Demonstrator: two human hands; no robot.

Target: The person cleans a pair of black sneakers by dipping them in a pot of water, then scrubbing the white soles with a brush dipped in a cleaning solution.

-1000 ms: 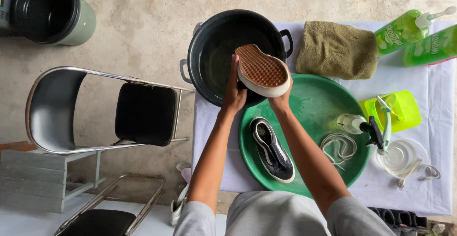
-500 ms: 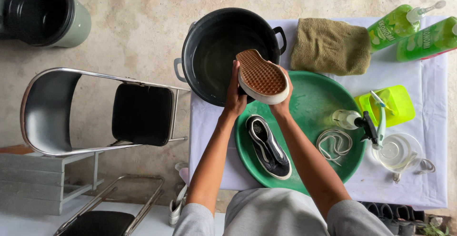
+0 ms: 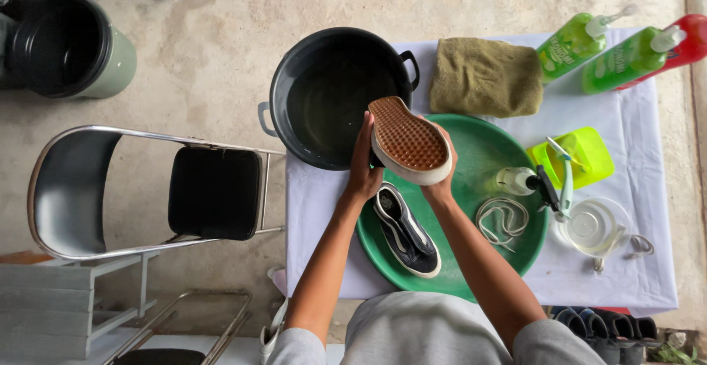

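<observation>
Both my hands hold a sneaker (image 3: 407, 139) upside down, its brown waffle sole facing up. My left hand (image 3: 363, 166) grips its left side and my right hand (image 3: 442, 181) cups its right side. The shoe hangs over the gap between a black basin (image 3: 294, 100) with water and a round green tray (image 3: 486, 148). A second black sneaker (image 3: 406, 230) lies upright on the tray, below my hands. White laces (image 3: 502, 221) lie coiled on the tray to the right.
A table with a white cloth (image 3: 626, 262) carries an olive towel (image 3: 486, 78), two green pump bottles (image 3: 574, 41), a spray bottle (image 3: 526, 182), a yellow-green container (image 3: 582, 155) and a clear bowl (image 3: 596, 226). A folding chair (image 3: 147, 188) stands at left, a bucket (image 3: 66, 44) far left.
The view has shifted, so everything sits lower and further left in the picture. The upturned sneaker has come slightly toward me, away from the basin and nearer the tray.
</observation>
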